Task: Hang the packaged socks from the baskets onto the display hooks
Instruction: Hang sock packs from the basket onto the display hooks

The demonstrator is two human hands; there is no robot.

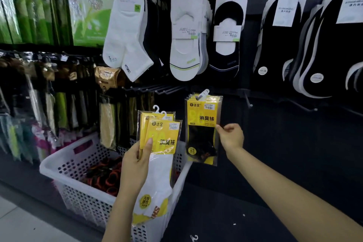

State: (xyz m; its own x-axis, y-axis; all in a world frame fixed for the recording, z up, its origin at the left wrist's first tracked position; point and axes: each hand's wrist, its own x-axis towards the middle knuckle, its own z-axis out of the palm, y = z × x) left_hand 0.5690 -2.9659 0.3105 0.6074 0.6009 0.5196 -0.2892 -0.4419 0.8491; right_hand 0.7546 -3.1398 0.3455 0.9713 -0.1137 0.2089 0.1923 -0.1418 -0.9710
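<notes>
Now both hands are busy at the sock wall, one pack on the hook and more waiting in the other hand.

Right hand [230, 136] pinches the right edge of a hanging sock pack [203, 129], yellow card above black socks, thumb and fingertips narrowed onto the plastic sleeve; its white hanger sits at the top, up and left of those fingers, on a display hook [204, 92] of the dark panel. Left hand [137, 159] grips a small stack of packs [160, 155], white socks under yellow cards, thumb pressed across the front, the other fingers hidden behind; two white hanger loops poke up above the thumb. Below and behind that hand sits a white perforated basket [78, 182], holding dark and orange items. Above both hands hang rows of white and black socks.
</notes>
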